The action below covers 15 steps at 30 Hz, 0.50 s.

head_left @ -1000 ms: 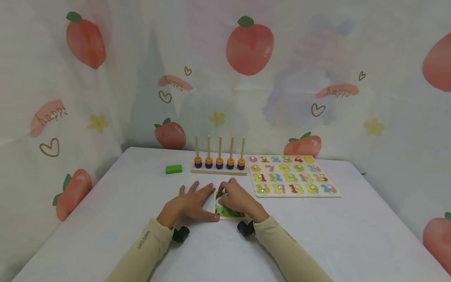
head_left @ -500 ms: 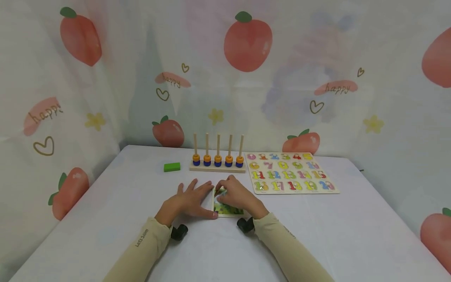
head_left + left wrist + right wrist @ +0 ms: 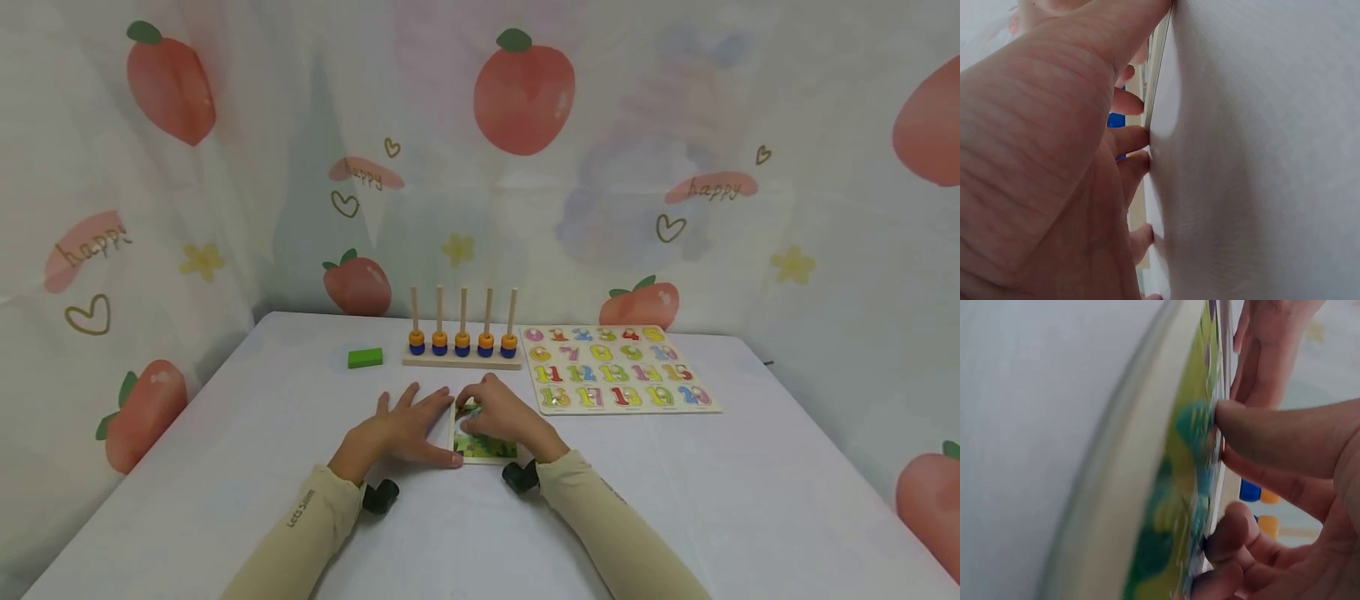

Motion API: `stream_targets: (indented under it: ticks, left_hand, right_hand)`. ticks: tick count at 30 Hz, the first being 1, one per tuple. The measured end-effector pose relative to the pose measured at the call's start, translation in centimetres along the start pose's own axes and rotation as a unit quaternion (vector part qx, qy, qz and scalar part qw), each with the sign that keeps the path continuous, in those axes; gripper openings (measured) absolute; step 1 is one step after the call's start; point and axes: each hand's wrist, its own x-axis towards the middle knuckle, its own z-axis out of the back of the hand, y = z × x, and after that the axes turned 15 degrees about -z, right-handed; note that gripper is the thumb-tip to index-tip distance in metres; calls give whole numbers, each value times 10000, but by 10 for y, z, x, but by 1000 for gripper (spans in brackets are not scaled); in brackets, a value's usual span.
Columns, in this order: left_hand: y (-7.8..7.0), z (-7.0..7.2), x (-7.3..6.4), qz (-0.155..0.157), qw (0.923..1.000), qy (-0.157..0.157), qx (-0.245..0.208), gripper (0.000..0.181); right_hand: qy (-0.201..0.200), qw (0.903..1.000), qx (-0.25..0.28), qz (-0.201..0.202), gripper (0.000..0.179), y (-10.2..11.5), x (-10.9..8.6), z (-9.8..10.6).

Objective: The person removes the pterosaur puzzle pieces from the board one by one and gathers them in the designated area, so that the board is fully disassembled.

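Observation:
A small square picture board with a green, leafy print [image 3: 486, 451] and a pale wooden rim [image 3: 1125, 481] lies flat on the table. My left hand [image 3: 405, 432] rests at its left side, fingers spread, with the thumb at the lower left corner. In the left wrist view the fingertips [image 3: 1137, 134] touch the board's edge. My right hand [image 3: 504, 414] is over the upper part of the picture, fingers bent. Its thumb [image 3: 1235, 422] and index tip touch the printed surface; whether they pinch a loose piece I cannot tell. The hand hides much of the print.
Behind the hands stands a wooden peg rack [image 3: 461, 362] with orange and blue beads on its pegs. Left of it lies a green block [image 3: 365, 358]. A number puzzle board [image 3: 618, 371] lies at the back right. A fruit-printed cloth [image 3: 525, 208] hangs behind the white table [image 3: 675, 500].
The head view has shifted slightly. Both hands stay at the board, with the right thumb and index finger making only slight movements on the picture.

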Motion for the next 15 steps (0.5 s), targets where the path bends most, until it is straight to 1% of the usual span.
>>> stream_targets:
  ticks: [8,15]
  left_hand:
    - [1,-1,0,-9,10000,9,-12,106]
    - [2,0,1,-39,10000,7,-38,108]
  right_hand:
    - [15,9992,204,-332,29,2,0,-3]
    - [-14,9986,359,-398,27,2,1,-5]
